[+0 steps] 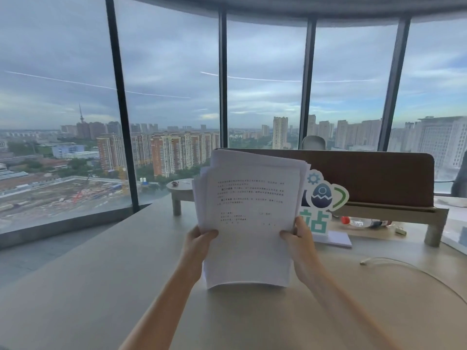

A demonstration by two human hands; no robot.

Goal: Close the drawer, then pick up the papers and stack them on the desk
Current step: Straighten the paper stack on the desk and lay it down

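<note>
A sheaf of white printed papers (249, 210) stands upright over the pale desk (101, 286), its lower edge touching or just above the desktop. The sheets are uneven, with corners fanned out at the top. My left hand (199, 245) grips the left edge with the thumb in front. On the right edge my right hand (300, 242) holds them the same way. No drawer is in view.
A wooden monitor riser (389, 213) with a brown panel on it stands behind the papers. A cut-out egg sign (324, 198) on a white base stands right of the papers. A white cable (404, 267) curves across the desk's right side. A plastic bottle (358, 221) lies under the riser.
</note>
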